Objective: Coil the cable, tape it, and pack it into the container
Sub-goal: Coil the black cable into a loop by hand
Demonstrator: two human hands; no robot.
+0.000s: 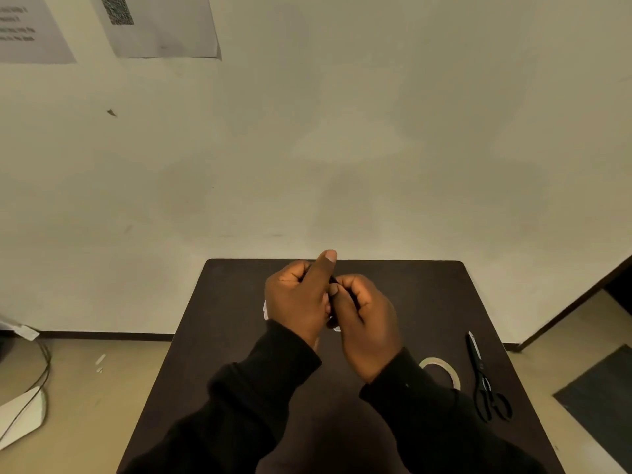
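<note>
While a pale wall (342, 131) is filling the upper part of the head view, two printed sheets (160, 25) are hanging on it at the top left. Below it, a dark table (222, 336) is standing against the wall, on a light floor (85, 388).

Both arms are reaching over the table in black sleeves (266, 388), and the hands are meeting above its far middle, touching each other. The left hand (295, 297) is curling its fingers inward with the thumb sticking up toward the wall. The right hand (367, 323) is closing its fingers into a loose fist just beside it. Between the two hands only a thin dark sliver is showing, which is likely the cable (333, 279); both hands are wrapping around it, though most of it is hidden inside them, so how far it is coiled cannot be told.

Black scissors (482, 378) are lying near the right edge of the table, blades pointing away from the person. Just left of them a roll of tape (444, 367) is lying flat, partly covered by the right sleeve. A small white scrap (265, 309) is peeking out beside the left hand; what it is cannot be told.
</note>
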